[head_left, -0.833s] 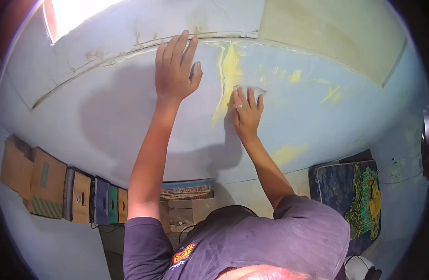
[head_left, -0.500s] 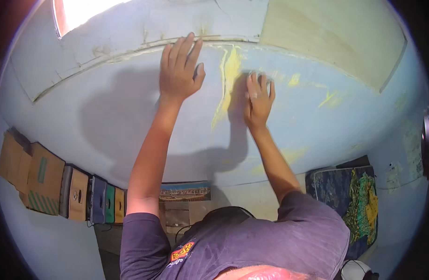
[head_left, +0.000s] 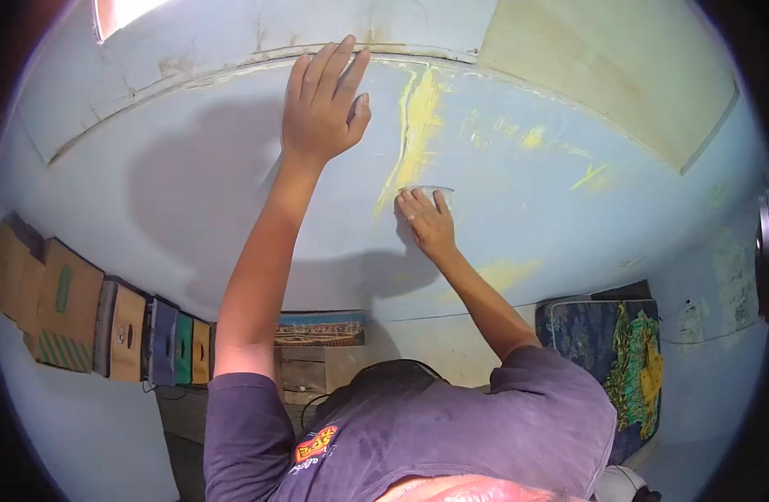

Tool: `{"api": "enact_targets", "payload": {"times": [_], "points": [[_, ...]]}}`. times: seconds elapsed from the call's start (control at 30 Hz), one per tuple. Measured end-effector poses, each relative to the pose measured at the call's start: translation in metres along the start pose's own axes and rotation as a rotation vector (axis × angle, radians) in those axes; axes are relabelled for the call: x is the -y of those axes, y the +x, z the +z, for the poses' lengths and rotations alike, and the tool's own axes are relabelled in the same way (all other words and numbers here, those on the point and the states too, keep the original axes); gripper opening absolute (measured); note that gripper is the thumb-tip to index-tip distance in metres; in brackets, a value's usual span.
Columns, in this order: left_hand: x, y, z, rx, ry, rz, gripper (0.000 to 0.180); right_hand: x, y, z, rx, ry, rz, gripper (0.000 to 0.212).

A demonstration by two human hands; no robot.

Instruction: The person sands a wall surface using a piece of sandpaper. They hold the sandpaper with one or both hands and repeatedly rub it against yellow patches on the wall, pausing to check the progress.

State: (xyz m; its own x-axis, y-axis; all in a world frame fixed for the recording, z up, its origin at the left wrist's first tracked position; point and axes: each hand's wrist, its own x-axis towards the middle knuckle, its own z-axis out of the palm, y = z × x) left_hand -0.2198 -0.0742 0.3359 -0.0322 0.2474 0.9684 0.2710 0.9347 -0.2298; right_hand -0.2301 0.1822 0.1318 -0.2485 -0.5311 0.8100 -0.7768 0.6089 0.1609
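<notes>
Your left hand (head_left: 326, 105) lay flat on the upper wall (head_left: 526, 230), its fingers spread slightly, the tips reaching the seam and nothing visible under them. Your right hand (head_left: 428, 223) rested lower and to the right, its fingers laid over a pale sheet (head_left: 429, 193) set against the wall; whether they pinched it or only pressed it, the view did not show. The sheet's upper edge showed past your fingertips, just beneath the lower part of a yellow streak (head_left: 422, 117).

As far as one could judge, the work was only partway along. The area right around your right hand looked mostly pale blue and even, yet the streak ran up to the seam in thick colour, with a ragged whitish line along its left side. Farther right, a small yellow patch (head_left: 532, 138) and a forked yellow mark (head_left: 589, 176) seemed to be left too, and a fainter yellow smear (head_left: 508, 272) lay low beside your right forearm.

Beyond that, a beige panel (head_left: 618, 75) covered the upper right, box files (head_left: 127, 330) stood at lower left, and a patterned cloth (head_left: 639, 364) lay at lower right.
</notes>
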Motion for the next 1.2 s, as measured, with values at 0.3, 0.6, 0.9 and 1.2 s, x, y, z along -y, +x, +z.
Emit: {"api": "enact_targets", "payload": {"times": [0.3,0.6,0.9,1.2], "points": [[-0.001,0.000,-0.003,0.004,-0.022,-0.016,0.059,-0.019,0.052,-0.066,-0.143,0.083,-0.028,0.052],[0.004,-0.003,-0.008,0.001,-0.029,-0.012,0.060,-0.039,0.200,-0.102,-0.397,-0.110,-0.095,0.048],[-0.004,0.003,-0.008,-0.003,-0.080,-0.012,0.060,0.000,0.005,0.017,-0.044,0.004,0.032,0.053],[0.001,-0.002,-0.009,0.005,-0.042,-0.011,0.060,0.028,-0.016,-0.022,0.121,0.115,0.147,0.044]]}}
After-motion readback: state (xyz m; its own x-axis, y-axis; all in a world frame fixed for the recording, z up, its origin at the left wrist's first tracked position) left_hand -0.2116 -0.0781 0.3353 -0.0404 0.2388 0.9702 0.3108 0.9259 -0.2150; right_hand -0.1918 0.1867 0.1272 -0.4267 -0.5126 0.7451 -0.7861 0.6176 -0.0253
